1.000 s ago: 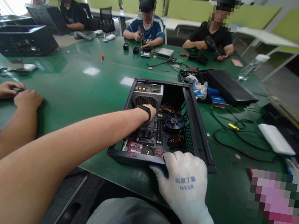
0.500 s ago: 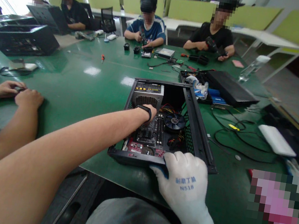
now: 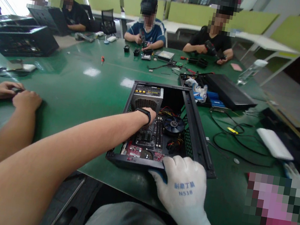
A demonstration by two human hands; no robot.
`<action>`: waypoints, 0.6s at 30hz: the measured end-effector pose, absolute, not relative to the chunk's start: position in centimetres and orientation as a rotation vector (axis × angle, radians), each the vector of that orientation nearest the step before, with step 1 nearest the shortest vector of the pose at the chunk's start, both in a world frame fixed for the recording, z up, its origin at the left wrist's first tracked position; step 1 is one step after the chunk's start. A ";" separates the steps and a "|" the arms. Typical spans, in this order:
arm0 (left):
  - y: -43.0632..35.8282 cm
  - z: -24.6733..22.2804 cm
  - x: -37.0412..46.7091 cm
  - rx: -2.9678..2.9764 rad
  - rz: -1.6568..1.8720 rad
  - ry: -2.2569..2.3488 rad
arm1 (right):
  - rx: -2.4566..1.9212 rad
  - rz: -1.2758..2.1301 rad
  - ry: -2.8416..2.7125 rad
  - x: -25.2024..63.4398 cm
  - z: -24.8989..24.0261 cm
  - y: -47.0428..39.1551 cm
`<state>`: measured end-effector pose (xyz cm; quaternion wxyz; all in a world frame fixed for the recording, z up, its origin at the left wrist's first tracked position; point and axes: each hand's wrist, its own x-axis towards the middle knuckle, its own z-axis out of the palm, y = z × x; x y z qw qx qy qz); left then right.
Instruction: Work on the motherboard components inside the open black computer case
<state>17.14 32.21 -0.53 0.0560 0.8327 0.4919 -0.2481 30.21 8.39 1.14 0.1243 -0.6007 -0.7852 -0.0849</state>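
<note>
A black computer case [image 3: 130, 159] lies open-side up on the table in front of me. Inside it are a power supply [image 3: 148, 97] at the far left, a motherboard [image 3: 147, 137] and a round black fan [image 3: 174, 125]. My left hand [image 3: 151, 116], bare with a black band at the wrist, reaches into the case just below the power supply; its fingers are hidden. Over the case's near edge is my right hand [image 3: 184, 179] in a white work glove, closed around the frame with the thumb outside.
Co-workers sit around the green table [image 3: 79, 89]; one person's hands [image 3: 21, 97] are close at my left. Toward the back right lie a black panel [image 3: 228, 89], blue-and-white gloves [image 3: 199, 92] and loose cables [image 3: 236, 146]. A white box-like object [image 3: 274, 144] is at the right.
The view has shifted slightly. Both of my hands stay in nearly the same places, the left inside the case and the right on its near edge.
</note>
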 end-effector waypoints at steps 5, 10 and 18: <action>32.0 -0.4 17.1 2.525 -0.742 1.486 | -1.754 -0.248 -2.281 30.2 1.2 8.3; 32.0 -0.6 17.1 2.547 -0.744 1.476 | -1.755 -0.225 -2.260 30.1 1.0 8.3; 31.3 0.3 17.3 2.573 -0.858 1.421 | -1.791 -0.182 -2.263 30.0 1.2 8.2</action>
